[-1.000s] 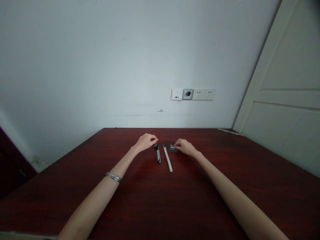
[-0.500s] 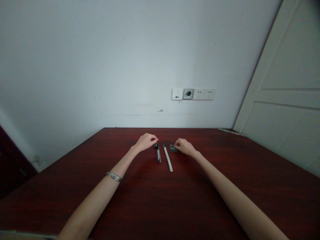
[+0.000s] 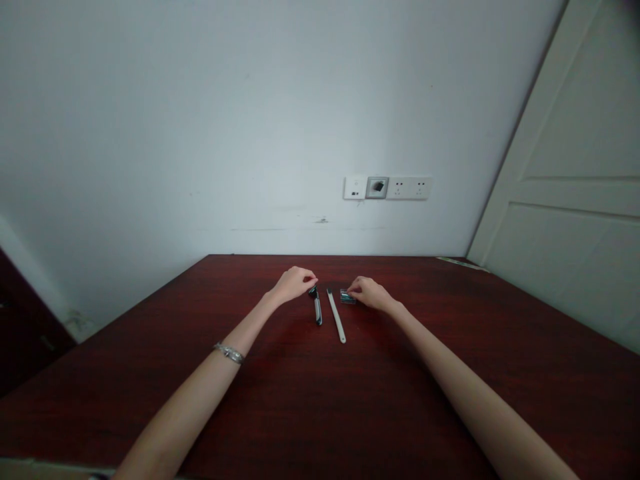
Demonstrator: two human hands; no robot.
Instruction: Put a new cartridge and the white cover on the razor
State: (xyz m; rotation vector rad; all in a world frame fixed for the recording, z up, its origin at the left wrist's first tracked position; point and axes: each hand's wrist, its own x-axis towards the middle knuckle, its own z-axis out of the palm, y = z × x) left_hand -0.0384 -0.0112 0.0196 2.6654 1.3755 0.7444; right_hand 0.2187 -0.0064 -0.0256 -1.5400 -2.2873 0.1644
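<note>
My left hand (image 3: 295, 283) is held with thumb and fingertips pinched together, just above the head of a razor (image 3: 318, 311). Whatever is in that pinch, if anything, is too small to make out. The razor has a dark head and a grey-and-black handle, and lies on the table. Beside it, a slim white toothbrush (image 3: 337, 320) lies with its dark-tipped end away from me. My right hand (image 3: 370, 293) is closed, its fingertips resting on the right side of a small clear case (image 3: 345, 297) with dark contents. Those fingers partly cover the case.
The dark red wooden table (image 3: 310, 407) runs back to a pale wall (image 3: 270, 133). Sockets and switches (image 3: 407, 188) are set in the wall. A white panelled door (image 3: 575, 200) stands at the right. A thin pale strip (image 3: 463, 264) lies at the back right corner.
Both hands stay nearly in place. The fingers of my right hand shift slightly on the clear case. The razor and toothbrush have not moved on the table.
</note>
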